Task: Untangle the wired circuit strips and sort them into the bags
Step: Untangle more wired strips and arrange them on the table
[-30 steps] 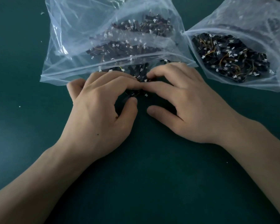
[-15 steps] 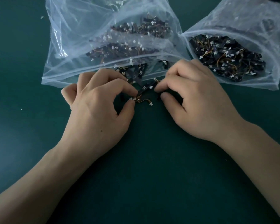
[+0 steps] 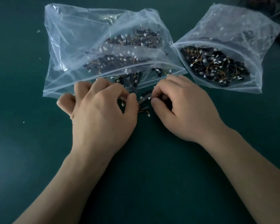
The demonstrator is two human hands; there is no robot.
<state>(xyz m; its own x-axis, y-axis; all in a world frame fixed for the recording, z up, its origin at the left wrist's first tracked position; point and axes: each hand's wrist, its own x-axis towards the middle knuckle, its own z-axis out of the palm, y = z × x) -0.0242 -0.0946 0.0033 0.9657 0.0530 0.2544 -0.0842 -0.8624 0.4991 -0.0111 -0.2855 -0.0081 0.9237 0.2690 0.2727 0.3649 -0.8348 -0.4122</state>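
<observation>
A small tangle of black wired circuit strips point(image 3: 143, 101) with orange wires and white plugs lies on the green table just in front of the left bag's mouth. My left hand point(image 3: 102, 115) pinches its left side between thumb and curled fingers. My right hand point(image 3: 183, 107) pinches its right side with bent fingers. A large clear bag point(image 3: 74, 46) lies at the back left with many strips inside. A second clear bag point(image 3: 242, 29) at the back right holds another heap of strips point(image 3: 215, 65).
More loose strips point(image 3: 129, 80) spill at the left bag's mouth. A dark pile of wires point(image 3: 271, 7) sits at the far right corner. Small white specks point(image 3: 38, 31) dot the green table point(image 3: 152, 183), bare between my forearms.
My hands have drawn apart, exposing the tangle between them, and both now pinch it from either side. The view has shifted so the bags appear lower.
</observation>
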